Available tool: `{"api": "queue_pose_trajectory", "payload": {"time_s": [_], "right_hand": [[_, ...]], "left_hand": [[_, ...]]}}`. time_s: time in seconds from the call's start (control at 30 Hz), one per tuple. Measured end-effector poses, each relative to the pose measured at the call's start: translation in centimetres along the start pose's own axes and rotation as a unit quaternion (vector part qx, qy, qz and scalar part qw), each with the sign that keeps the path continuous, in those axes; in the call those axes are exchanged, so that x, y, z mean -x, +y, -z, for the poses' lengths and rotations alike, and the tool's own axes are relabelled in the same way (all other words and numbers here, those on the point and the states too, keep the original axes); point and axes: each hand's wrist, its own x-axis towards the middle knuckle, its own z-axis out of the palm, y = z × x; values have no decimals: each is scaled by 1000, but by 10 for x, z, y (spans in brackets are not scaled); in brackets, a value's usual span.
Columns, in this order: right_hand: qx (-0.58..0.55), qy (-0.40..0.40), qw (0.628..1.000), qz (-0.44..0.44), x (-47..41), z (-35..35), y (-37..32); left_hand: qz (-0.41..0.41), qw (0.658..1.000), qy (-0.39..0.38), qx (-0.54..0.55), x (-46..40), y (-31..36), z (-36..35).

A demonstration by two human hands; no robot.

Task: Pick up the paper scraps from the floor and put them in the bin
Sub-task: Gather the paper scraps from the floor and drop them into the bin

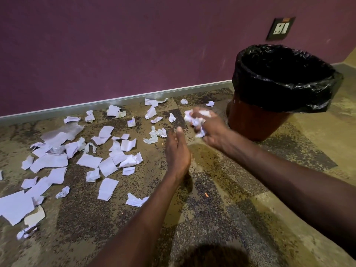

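Lying scattered over a speckled brown and grey carpeted floor (pixel 221 189), well to the left of the bin (pixel 277 93): many torn white paper scraps (pixel 107 166), flat and crumpled, spreading back to the pale skirting (pixel 115 102) under a purple wall (pixel 115 45). Standing upright near that wall, a brown bin lined with a black bag (pixel 289 87), with a switch plate (pixel 280 28) on the wall above it. Clutching a crumpled wad of scraps (pixel 196 120) just left of the bin's base, right hand (pixel 210 130), fingers curled round the wad. Hovering further left of the bin, left hand (pixel 177 153), fingers straight, holding nothing.
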Motion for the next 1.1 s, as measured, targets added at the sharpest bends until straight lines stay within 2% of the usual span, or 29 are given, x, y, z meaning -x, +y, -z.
{"api": "queue_pose_trajectory", "payload": {"time_s": [0.1, 0.17, 0.2, 0.3, 0.37, 0.43, 0.47, 0.53, 0.6, 0.67, 0.73, 0.8, 0.9, 0.97, 1.1], "right_hand": [[29, 41, 989, 140, -5, 5, -66], [81, 86, 952, 284, -4, 13, -113], [141, 134, 912, 361, -4, 19, -135], [362, 265, 738, 504, -6, 42, -186], [448, 299, 667, 516, -16, 61, -204], [541, 326, 623, 461, -32, 83, -213], [595, 317, 615, 409, -40, 93, -215], [674, 262, 625, 292, -50, 108, -214], [683, 250, 643, 241, -55, 113, -210], [659, 290, 633, 285, -57, 107, -204], [627, 308, 608, 378, -55, 91, -190], [610, 274, 580, 464, -48, 68, -167], [603, 152, 562, 546, -45, 32, -114], [632, 37, 553, 542, -43, 12, -68], [690, -188, 503, 484, -45, -8, 21]], "left_hand": [[1, 999, 10, 44, -2, -5, 8], [1, 999, 3, 37, -3, -10, 14], [3, 1000, -1, 24, -3, -14, 16], [-12, 1000, -5, -5, -2, -23, 26], [-3, 1000, -8, 2, -3, -29, 33], [11, 1000, -9, -5, -4, -37, 41], [13, 1000, -7, -21, -4, -42, 46], [0, 997, -2, -72, -3, -55, 55], [-27, 989, 2, -144, 0, -74, 66], [-66, 969, -2, -238, 5, -97, 76], [-82, 938, -12, -336, 12, -119, 87], [-79, 917, -18, -391, 22, -136, 96], [-94, 900, 16, -425, 35, -155, 110], [-77, 890, 11, -450, 46, -168, 119], [-97, 881, -24, -462, 64, -191, 134]]}}
